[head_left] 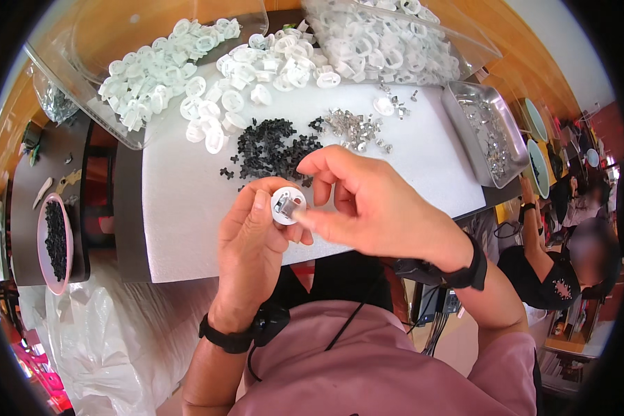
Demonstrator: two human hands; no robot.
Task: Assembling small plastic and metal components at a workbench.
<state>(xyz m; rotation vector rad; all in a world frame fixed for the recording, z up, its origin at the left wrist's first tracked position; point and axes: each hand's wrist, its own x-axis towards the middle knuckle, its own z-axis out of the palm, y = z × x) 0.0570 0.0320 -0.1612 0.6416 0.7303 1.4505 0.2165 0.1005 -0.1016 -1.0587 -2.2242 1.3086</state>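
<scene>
Near the black pile (pixel 274 149), your left hand (pixel 248 236) pinches the disc (pixel 281 215); right hand (pixel 376 200), fingers apart, could slip, unseating its metal insert (pixel 288 206)

There is room to pass over the white sheet (pixel 180 229) along its left edge, but black pieces (pixel 267 142) block its middle, white plastic parts (pixel 284 54) its far edge, a metal tray (pixel 473 139) its right.

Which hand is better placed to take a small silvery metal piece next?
Probably the right hand: it's nearer the pile of small silvery metal pieces, while the left hand grips the round white plastic part.
</scene>
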